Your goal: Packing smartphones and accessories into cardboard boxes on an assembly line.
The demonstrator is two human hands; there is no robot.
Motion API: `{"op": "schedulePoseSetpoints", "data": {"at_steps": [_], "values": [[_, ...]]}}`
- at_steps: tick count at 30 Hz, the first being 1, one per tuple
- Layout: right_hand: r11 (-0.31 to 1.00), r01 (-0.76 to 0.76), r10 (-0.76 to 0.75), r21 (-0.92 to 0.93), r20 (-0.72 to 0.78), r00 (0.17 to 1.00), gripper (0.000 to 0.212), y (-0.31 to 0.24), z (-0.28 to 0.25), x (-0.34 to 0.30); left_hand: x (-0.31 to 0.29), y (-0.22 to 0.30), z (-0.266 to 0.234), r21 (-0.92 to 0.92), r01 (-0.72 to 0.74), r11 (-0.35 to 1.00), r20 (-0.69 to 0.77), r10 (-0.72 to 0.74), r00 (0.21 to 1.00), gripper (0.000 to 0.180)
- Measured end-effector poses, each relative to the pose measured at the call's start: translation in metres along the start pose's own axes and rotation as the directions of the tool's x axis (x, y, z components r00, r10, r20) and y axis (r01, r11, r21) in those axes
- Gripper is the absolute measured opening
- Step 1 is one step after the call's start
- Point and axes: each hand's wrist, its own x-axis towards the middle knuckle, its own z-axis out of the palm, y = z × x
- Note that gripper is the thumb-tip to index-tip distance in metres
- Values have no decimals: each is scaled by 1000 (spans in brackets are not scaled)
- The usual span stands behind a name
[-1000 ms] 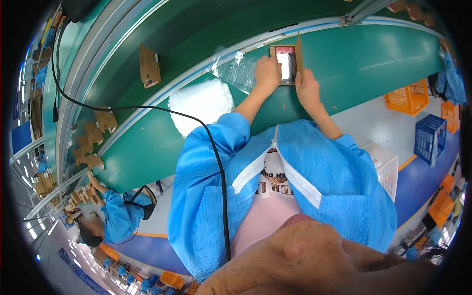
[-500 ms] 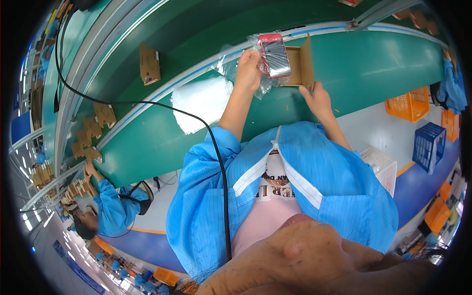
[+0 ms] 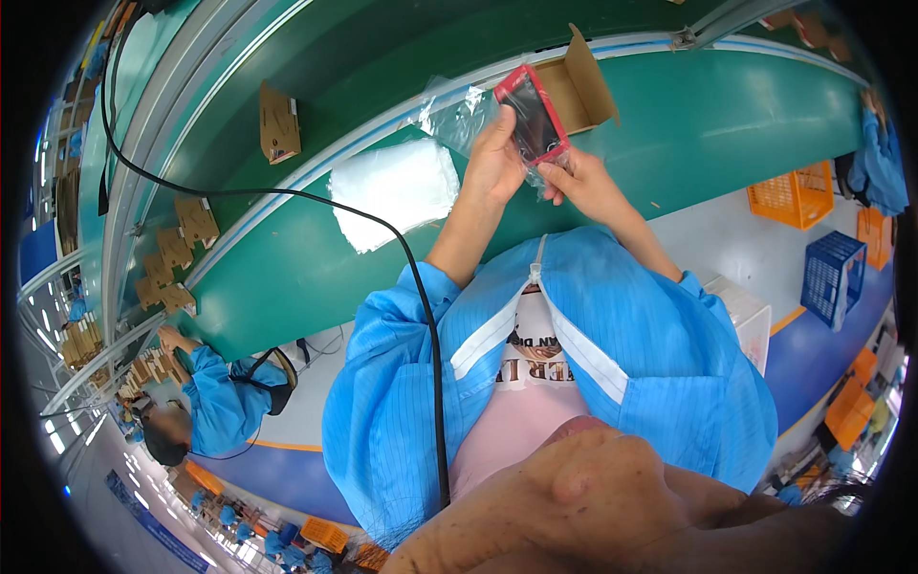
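Note:
A red handheld device with a dark screen is tilted above the green bench, with a clear plastic bag around or against it and spreading to its left. My left hand is closed on the device's left edge, thumb on its front. At the lower end, my right hand pinches the device and some of the plastic. Just beyond the device lies an open cardboard box, its flap raised on the right. How far the device sits inside the bag, I cannot tell.
A stack of white plastic bags lies left of my hands on the green bench. Cardboard boxes stand on the belt beyond its rail. A black cable crosses the left side. An orange crate and co-workers are farther off.
My right hand has left the cardboard box and taken hold of the device's lower end. The device has tilted and come slightly nearer. The box has turned and shifted away.

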Motion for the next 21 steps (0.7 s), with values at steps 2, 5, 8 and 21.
{"op": "schedulePoseSetpoints", "data": {"at_steps": [2,5,8,21], "values": [[999,-33,25,37,196,980,20,1,-11,1,-1,0,-11,32,160,987,-109,-156,982,36],[990,-138,125,23,294,948,17,10,-32,10,-2,1,-21,-126,227,966,-123,-242,962,36],[987,-159,156,3,180,971,12,15,-32,24,-6,5,-22,-55,405,913,7,-405,914,37],[587,-382,2,-713,-471,882,45,38,-64,13,82,-35,-9,917,-206,342,7,504,864,35]]}}
